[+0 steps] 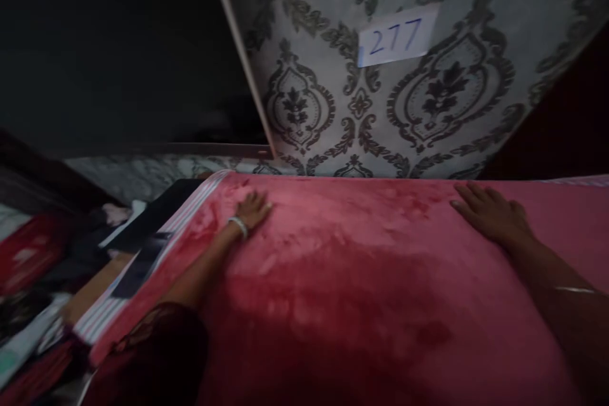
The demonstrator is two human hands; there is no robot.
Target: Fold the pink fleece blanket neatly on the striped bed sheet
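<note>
A jumbled heap point(47, 263) lies at nine o'clock from the red blanket point(342, 273); the left hand point(252, 209) rests on it at ten, grip spread; the blanket reaches down toward six; the right hand point(495, 212) lies on it at two, grip also spread.

A "277" sign point(398, 35) hangs beside a probable television point(128, 51).

A room in a home, by its look: damask-patterned wallpaper point(299, 108) across the upper middle, a plush red blanket point(333, 266) spread over the lower middle, and jumbled cloth point(45, 365) at lower left.
</note>
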